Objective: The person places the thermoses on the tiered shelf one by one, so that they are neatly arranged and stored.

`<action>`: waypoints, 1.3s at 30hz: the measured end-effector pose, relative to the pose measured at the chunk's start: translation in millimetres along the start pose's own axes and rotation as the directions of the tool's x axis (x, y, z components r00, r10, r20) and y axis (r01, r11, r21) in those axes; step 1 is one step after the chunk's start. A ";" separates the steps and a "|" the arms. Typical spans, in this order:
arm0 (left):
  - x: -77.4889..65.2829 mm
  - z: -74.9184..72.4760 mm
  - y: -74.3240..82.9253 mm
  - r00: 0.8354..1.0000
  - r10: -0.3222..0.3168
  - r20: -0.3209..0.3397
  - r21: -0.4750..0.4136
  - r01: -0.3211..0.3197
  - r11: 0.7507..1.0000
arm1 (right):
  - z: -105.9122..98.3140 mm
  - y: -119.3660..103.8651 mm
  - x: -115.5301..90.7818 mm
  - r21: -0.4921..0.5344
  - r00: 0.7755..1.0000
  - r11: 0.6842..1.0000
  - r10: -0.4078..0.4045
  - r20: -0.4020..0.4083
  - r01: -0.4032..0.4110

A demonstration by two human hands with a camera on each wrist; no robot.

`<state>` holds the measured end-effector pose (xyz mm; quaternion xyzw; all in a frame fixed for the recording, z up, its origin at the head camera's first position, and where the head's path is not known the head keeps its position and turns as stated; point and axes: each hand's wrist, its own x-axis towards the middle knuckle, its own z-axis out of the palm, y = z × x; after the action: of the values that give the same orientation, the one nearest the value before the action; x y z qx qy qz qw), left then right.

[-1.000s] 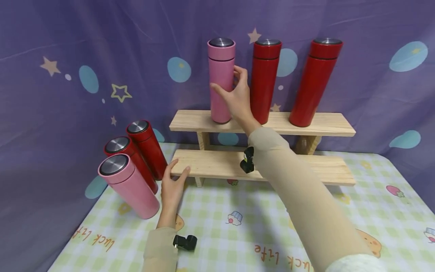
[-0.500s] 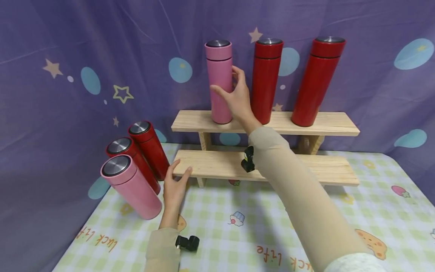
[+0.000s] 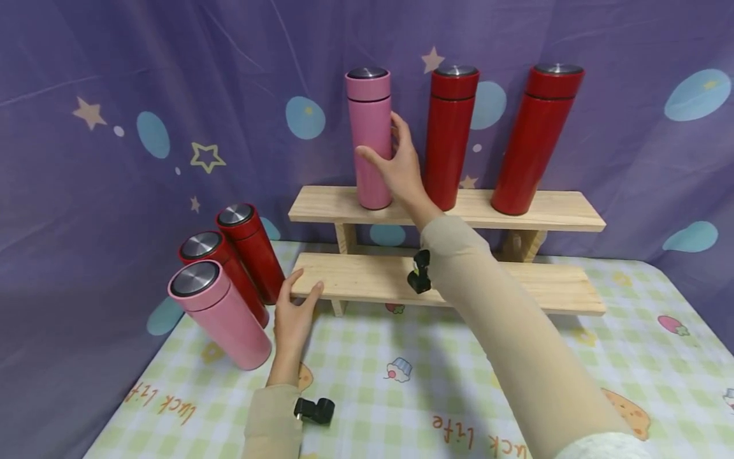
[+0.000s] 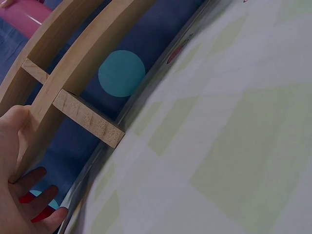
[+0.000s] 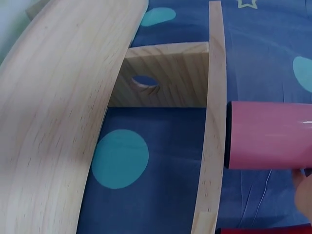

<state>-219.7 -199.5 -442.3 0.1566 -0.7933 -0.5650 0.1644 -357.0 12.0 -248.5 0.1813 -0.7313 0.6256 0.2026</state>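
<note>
In the head view, my right hand (image 3: pixel 403 164) holds a pink thermos (image 3: pixel 368 121) round its body, thumb in front. The thermos stands at the left part of the upper board of a two-tier wooden shelf (image 3: pixel 355 275). In the right wrist view, the base of the pink thermos (image 5: pixel 273 135) is right at the upper board (image 5: pixel 214 97), with only a bit of my hand (image 5: pixel 304 197) showing. My left hand (image 3: pixel 294 319) grips the left end of the lower board. The left wrist view shows its thumb on the board (image 4: pixel 36 122) and the other fingers past the end.
Two red thermoses (image 3: pixel 450 137) (image 3: pixel 536 140) stand further right on the upper board. On the checked tablecloth (image 3: pixel 355 382), left of the shelf, are another pink thermos (image 3: pixel 229 325) and two red ones (image 3: pixel 252 255) (image 3: pixel 243 290). A purple curtain (image 3: pixel 241 64) hangs behind.
The top of the held pink thermos has shifted slightly left, while its base keeps about the same spot on the board. The left hand stays on the shelf end.
</note>
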 end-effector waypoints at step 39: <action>-0.5 -0.9 1.2 1.000 -0.008 0.010 -0.005 0.008 1.000 | -62.2 -15.3 -96.1 0.256 0.984 0.950 -0.171 -0.044 0.176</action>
<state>-219.0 -199.7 -441.0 0.1566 -0.7921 -0.5683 0.1587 -262.8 72.3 -277.4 0.2633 -0.6223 0.6974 0.2390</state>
